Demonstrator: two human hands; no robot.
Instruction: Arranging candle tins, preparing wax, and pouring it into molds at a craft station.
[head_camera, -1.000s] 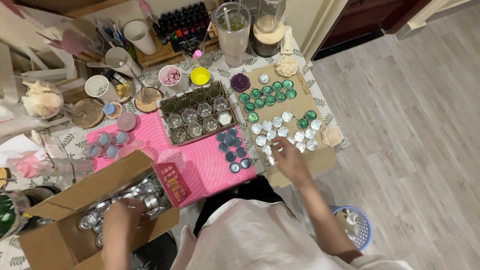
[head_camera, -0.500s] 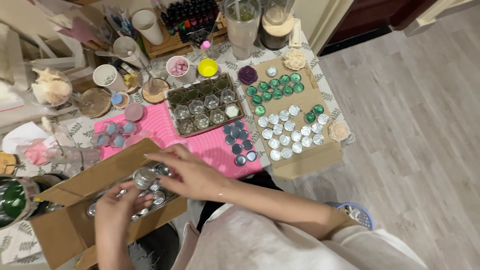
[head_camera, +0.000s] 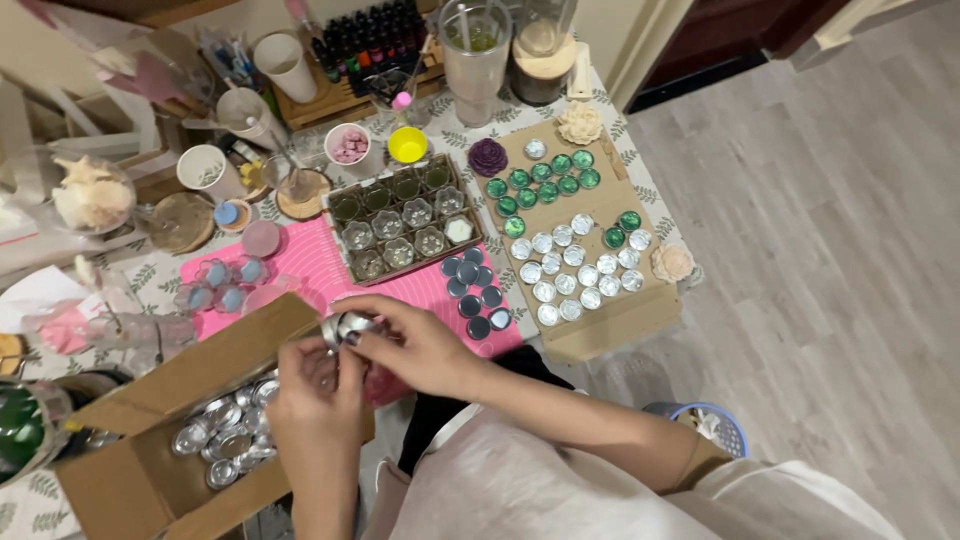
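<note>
A small round silver tin (head_camera: 350, 326) sits between both hands, just above the open flap of a cardboard box (head_camera: 150, 470). More shiny tins (head_camera: 225, 440) like it lie heaped loose inside the box.

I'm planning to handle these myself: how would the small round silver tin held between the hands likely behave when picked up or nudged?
The silver tin, pinched by the right hand and left hand, looks thin and shiny, so probably light and a bit slippery. Being round, it might roll on edge. The tins heaped in the cardboard box suggest they slide easily.
</note>
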